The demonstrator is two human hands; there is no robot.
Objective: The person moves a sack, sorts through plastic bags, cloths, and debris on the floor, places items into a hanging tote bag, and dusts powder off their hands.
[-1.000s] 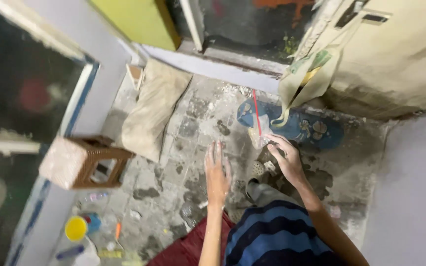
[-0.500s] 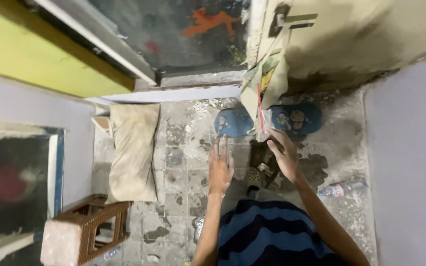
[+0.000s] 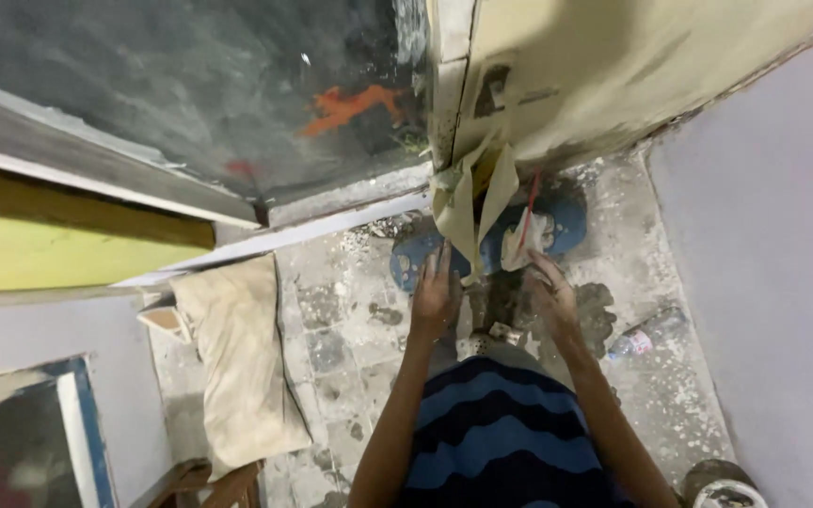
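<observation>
While the view has swung up toward the wall since a second ago, both hands stay low over the blue slippers. Left hand lies flat and open beside the hanging torn paper; right hand touches the crumpled pale wrapper, its grip unclear. A clear bottle lies rightward on the floor.

Plastic bottle lying on its side on the speckled floor, right of the person, near the grey wall; clear body, with a label band in red and white round its middle.

Round tin at the near right corner, cut by the frame edge; dark rim, pale top.

Pale cloth sack flat on the floor at left, cream, unmarked.

No signs or screens seen.
</observation>
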